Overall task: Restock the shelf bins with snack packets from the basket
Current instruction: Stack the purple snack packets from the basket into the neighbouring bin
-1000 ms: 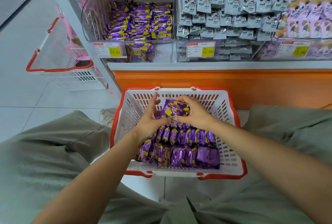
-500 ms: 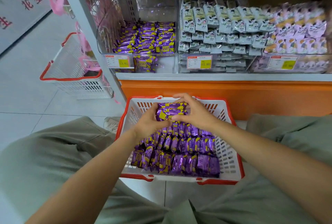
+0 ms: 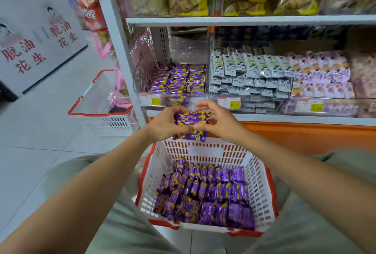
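Both hands hold one small stack of purple snack packets [image 3: 191,120] between them, above the far rim of the basket and in front of the lower shelf. The left hand [image 3: 164,125] grips the stack's left end with curled fingers. The right hand [image 3: 219,123] pinches its right end, thumb beneath and fingers arched over the top. The wrappers are glossy purple foil with yellow angular patches, and the lowest one shows a yellow label strip with small print too fine to read. How many packets are in the stack is hard to tell, though there are at least three.

Below, the white basket [image 3: 203,151] with its red rim sits between the person's knees. More of the same purple packets [image 3: 205,194] lie in rows across its floor, most standing on edge.

Just beyond the hands, the clear shelf bin [image 3: 189,52] holds matching purple-and-yellow packets [image 3: 177,79] piled to about half its height, with a price tag [image 3: 150,100] on its front. The bin beside it on the right holds white packets [image 3: 244,74]. A second red-rimmed basket [image 3: 101,107] stands on the floor to the left.
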Tool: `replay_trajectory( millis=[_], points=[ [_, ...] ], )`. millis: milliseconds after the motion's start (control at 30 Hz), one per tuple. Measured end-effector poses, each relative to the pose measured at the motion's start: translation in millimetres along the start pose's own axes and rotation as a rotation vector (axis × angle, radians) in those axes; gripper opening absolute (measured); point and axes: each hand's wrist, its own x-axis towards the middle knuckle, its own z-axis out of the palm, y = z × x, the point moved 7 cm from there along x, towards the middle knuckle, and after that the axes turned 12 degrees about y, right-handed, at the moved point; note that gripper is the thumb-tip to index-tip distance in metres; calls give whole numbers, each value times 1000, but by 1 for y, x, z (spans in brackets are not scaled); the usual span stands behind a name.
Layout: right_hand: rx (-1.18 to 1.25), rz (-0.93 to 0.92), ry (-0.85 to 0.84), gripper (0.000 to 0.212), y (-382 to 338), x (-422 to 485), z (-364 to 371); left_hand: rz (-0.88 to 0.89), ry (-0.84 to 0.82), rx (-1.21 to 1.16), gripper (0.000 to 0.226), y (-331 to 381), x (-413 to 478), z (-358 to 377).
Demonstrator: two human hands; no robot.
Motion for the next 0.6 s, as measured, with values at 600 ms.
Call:
replay_trajectory(
  millis=[600],
  points=[
    [-1070,-374,92,86,-8,102,-67,148,297,280,70,36,126,-58]
  ],
)
